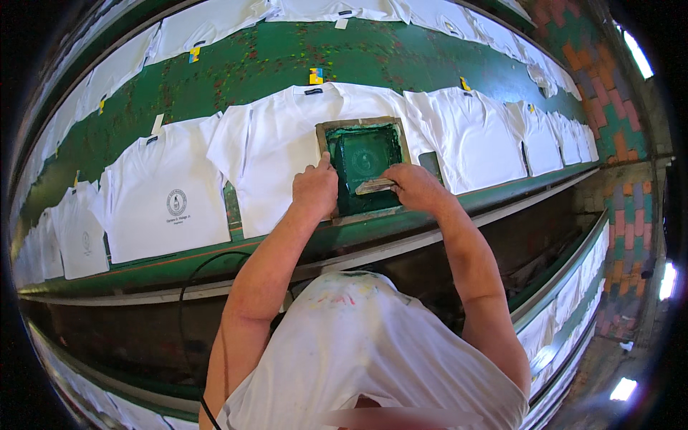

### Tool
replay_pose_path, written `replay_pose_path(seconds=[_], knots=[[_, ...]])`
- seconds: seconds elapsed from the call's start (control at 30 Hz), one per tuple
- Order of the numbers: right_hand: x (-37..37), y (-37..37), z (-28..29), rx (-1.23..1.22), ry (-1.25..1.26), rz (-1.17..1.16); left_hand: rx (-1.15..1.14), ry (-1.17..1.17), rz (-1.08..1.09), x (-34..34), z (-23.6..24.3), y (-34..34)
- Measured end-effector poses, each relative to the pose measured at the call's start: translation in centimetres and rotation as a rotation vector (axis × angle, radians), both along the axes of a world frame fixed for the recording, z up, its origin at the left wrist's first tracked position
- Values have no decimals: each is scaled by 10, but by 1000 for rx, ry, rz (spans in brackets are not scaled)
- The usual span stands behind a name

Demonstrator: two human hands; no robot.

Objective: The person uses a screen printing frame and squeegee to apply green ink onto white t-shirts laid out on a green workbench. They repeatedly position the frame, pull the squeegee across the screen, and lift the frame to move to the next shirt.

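Observation:
A screen-printing frame (362,122) with dark green mesh and a wooden rim lies flat on a white T-shirt (276,136). A round emblem shows faintly in its mesh. My left hand (315,189) grips the frame's left side, its index finger stretched along the rim. In my right hand (416,188) is a squeegee (375,186) with a pale handle, tilted over the lower right of the mesh. The squeegee's lower edge is hidden from sight. To the left lies another white T-shirt (161,190) with a dark round print and lettering.
The long green table (236,68) carries more white shirts in rows, with small yellow and blue tags (316,75) at some collars. A black cable (188,279) hangs at my left. Coloured bricks (623,107) line the right side, and another shirt-covered table (552,308) stands behind me.

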State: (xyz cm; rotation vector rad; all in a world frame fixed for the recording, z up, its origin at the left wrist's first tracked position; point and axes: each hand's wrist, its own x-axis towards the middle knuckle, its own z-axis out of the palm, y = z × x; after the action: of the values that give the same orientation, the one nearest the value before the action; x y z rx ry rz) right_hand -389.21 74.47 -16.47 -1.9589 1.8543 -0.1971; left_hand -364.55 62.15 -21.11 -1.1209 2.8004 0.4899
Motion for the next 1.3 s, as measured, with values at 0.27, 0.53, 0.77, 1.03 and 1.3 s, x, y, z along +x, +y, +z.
replay_pose_path(seconds=[0.27, 0.53, 0.77, 1.03, 1.3], knots=[[-8, -58, -16, -378, 26, -19, 8, -14, 28, 0, -1, 0], [-26, -100, -43, -479, 35, 59, -72, -61, 77, -12, 1, 8], [-47, -121, -30, -300, -81, 470, -17, -158, 203, -26, 14, 17], [-71, -127, -31, -332, -78, 897, 42, -72, 302, -25, 14, 22], [-86, -43, -39, -340, -26, 647, 54, -3, 248, -15, 4, 18]])
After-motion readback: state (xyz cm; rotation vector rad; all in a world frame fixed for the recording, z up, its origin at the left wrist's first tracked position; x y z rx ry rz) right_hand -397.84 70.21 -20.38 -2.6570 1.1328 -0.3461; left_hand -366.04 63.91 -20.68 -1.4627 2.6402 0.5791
